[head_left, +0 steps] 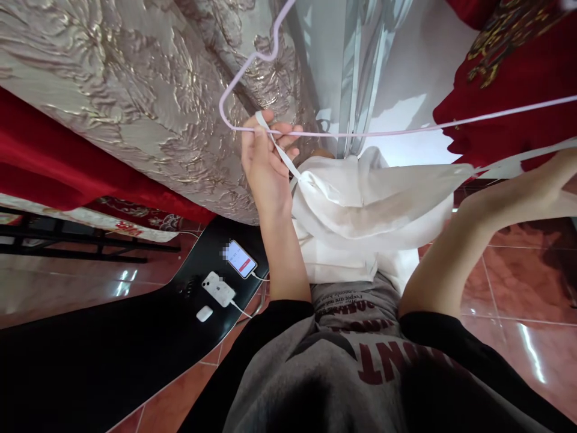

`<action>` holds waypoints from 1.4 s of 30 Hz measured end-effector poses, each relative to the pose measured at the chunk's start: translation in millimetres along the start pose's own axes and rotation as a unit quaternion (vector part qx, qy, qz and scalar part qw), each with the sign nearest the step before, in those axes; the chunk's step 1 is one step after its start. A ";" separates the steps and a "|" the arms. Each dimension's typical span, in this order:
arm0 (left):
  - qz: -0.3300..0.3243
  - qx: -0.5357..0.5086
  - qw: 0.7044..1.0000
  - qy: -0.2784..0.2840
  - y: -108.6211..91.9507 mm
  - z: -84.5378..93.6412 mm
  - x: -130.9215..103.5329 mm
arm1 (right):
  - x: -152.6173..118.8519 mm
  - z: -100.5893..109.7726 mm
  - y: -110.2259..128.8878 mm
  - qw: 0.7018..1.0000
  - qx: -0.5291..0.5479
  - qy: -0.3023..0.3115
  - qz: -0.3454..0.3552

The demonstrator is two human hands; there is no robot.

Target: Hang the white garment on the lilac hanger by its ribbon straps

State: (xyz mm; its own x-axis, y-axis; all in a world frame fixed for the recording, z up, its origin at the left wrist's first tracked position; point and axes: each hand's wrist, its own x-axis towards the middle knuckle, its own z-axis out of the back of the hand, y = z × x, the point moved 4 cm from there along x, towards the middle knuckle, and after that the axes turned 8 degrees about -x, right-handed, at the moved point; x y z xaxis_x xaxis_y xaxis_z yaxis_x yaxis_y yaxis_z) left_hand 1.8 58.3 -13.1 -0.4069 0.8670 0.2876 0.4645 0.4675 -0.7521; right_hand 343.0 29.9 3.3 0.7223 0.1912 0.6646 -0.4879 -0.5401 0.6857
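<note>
A pale pink hanger (383, 133) stretches across the upper view. My left hand (268, 156) pinches a thin white strap near the hanger's left corner, and the hanger's lower bar passes by its fingers. From the strap (283, 157) hangs a white garment (378, 210), spread over my lap. My right hand (561, 180) is at the right edge, partly cut off by the frame; its fingers are not clear. Another white strap runs from the garment's right side toward this hand.
On the left, a black bench (135, 337) carries two phones (242, 258) with cables and a small white case (204, 313). Embossed beige fabric (135, 96) hangs at the upper left. Red garments (518, 78) are on both sides, above a tiled floor (509, 282).
</note>
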 end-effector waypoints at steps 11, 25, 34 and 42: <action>-0.041 0.026 0.999 0.023 -7.1 3.2 -8.6 | -66.9 -73.2 45.2 0.901 -0.080 0.421 0.071; -0.222 0.173 0.931 0.230 -77.1 6.7 40.1 | -66.0 -65.0 41.6 0.912 -0.023 0.401 0.082; -0.154 0.248 0.942 0.163 -76.1 -17.4 57.4 | -72.1 -63.5 40.3 0.902 -0.036 0.419 0.094; -0.045 -0.002 0.999 -0.005 7.1 3.0 12.3 | -82.5 -68.3 44.6 0.892 -0.022 0.438 0.105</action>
State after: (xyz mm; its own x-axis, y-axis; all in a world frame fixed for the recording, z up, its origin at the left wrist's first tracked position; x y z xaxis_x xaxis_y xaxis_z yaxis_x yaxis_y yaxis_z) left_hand -2.2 71.7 -16.7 -0.4552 0.8193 0.3488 0.4277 0.5447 -0.7214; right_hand 228.2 46.0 -0.7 -0.0392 0.6668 0.7442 -0.5999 -0.6113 0.5162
